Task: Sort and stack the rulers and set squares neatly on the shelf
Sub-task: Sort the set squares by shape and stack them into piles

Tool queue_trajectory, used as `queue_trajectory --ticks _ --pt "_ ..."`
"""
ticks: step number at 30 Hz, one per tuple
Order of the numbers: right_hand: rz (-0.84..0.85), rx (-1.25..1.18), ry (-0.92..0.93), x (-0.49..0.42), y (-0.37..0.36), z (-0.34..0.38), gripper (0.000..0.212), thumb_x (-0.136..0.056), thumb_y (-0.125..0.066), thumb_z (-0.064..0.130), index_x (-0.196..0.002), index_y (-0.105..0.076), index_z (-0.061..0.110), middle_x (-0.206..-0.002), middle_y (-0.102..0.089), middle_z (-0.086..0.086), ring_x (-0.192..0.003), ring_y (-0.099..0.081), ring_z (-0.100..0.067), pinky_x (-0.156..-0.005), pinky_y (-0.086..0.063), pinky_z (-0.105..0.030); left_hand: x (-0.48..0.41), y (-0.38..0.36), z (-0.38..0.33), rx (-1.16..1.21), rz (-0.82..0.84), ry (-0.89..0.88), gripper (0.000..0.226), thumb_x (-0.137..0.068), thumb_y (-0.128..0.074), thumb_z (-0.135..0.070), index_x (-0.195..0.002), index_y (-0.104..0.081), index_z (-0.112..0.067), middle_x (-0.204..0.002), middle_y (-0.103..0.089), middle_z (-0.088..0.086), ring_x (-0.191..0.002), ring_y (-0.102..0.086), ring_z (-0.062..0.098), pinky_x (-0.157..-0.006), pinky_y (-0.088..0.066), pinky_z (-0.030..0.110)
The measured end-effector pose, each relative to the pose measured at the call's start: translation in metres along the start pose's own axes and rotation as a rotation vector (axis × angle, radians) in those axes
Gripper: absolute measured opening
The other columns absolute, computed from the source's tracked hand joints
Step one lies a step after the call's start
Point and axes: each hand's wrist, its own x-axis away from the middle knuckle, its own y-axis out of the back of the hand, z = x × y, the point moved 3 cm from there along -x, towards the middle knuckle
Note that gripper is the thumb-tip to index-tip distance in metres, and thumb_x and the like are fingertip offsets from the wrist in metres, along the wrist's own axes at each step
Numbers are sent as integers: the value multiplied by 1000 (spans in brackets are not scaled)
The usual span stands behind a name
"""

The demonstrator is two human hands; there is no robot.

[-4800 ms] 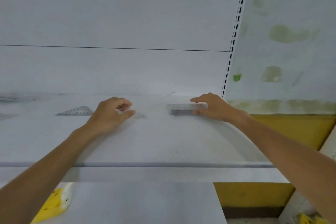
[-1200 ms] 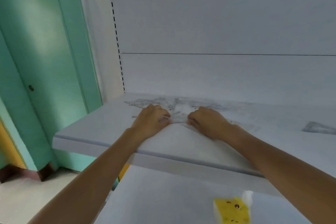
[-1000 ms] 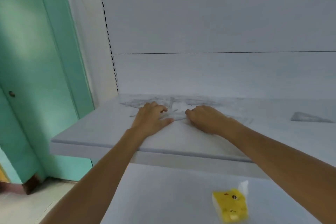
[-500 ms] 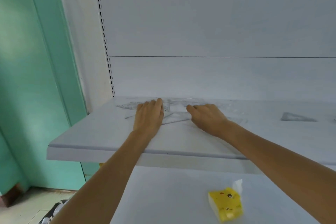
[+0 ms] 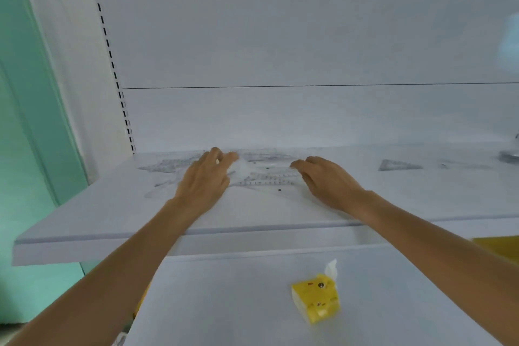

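Several clear plastic rulers and set squares [image 5: 264, 177] lie in a loose overlapping pile on the white shelf [image 5: 252, 213], near its back left. My left hand [image 5: 206, 181] lies flat on the left part of the pile, fingers stretched toward the back wall. My right hand [image 5: 325, 180] rests on the pile's right end with its fingers loosely bent. One clear set square [image 5: 398, 165] lies alone further right on the shelf. The pieces are transparent and blurred, so their edges are hard to tell apart.
A yellow tissue pack [image 5: 316, 299] sits on the lower shelf [image 5: 224, 303] below my arms. A slotted upright [image 5: 112, 64] runs up the back left beside a green wall [image 5: 33, 121]. Something grey [image 5: 509, 156] shows at the far right edge.
The view swung from the shelf's right end to its left end. In the last second my left hand went from curled to flat on the pile, and both hands spread slightly apart.
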Motion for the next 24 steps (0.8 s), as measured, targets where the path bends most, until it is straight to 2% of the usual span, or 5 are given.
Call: queue_trajectory --ticks 6,10,14,20,24 --pt "-34 -82 -136 26 8 -41 31 -99 -30 25 -111 -57 13 -91 -54 -7 -83 -52 -25 -75 -43 -34 -10 0 -19 -24 -13 -202 36 -85 -51 3 -114 -65 -12 -98 -58 17 -94 -52 36 -77 -41 42" --pt "-68 -57 -162 37 14 -65 31 -99 -35 30 -114 -57 14 -95 -53 -6 -83 -46 -19 -73 -35 -27 -31 -3 -43 54 163 -75 41 -98 -24 -37 -137 -36 -40 -122 -46 2 -97 -52 27 -74 -37 30" --pt "-69 2 -161 49 29 -97 32 -99 -38 27 -115 -57 9 -100 -55 -10 -87 -51 -24 -78 -43 -32 -49 -13 -84 0 154 -74 36 -99 -25 -30 -129 -43 -23 -99 -54 6 -85 -55 27 -71 -45 36" --pt "-72 44 -187 79 61 -181 30 -98 -43 23 -120 -57 8 -114 -56 -8 -105 -54 -26 -85 -45 -34 -85 -48 -165 47 219 -61 34 -94 -32 -32 -121 -46 -16 -110 -54 0 -106 -41 18 -73 -35 31" --pt "-55 23 -219 101 81 -246 35 -97 -44 22 -129 -51 9 -119 -54 -9 -102 -58 -30 -87 -45 -35 -111 -71 -223 233 253 -60 37 -92 -43 -44 -120 -47 -20 -114 -53 -5 -97 -41 8 -77 -35 27"
